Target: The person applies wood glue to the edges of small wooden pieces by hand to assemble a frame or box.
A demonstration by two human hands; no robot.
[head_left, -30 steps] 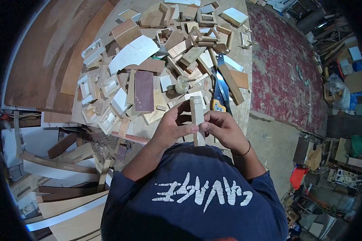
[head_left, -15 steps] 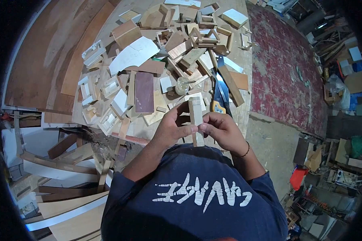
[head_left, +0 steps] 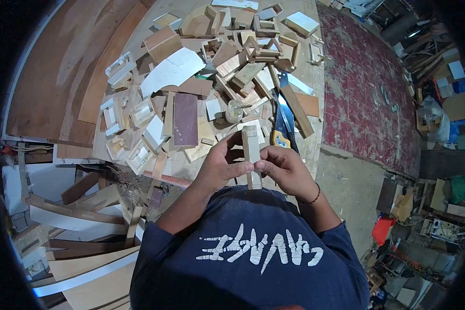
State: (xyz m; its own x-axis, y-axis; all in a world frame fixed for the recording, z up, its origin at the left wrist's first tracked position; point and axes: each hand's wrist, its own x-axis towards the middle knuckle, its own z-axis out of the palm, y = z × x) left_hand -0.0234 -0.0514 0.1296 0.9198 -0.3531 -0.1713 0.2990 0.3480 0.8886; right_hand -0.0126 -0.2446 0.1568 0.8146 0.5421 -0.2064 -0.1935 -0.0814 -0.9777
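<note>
In the head view, centre of the frame, my left hand (head_left: 217,168) and right hand (head_left: 289,173) grasp a pale wooden block (head_left: 251,147) from opposite sides, thumbs nearly meeting, probably to steady it. Scraps and the saw (head_left: 280,138) crowd the workbench (head_left: 308,149) beyond; my right elbow has more room, over the concrete floor (head_left: 346,181).

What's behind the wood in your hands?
Some fingers of the left hand reach in behind the wood. Part of a white piece on the table peeks out too. The wood hides whatever is straight behind it, so I can't tell.
</note>
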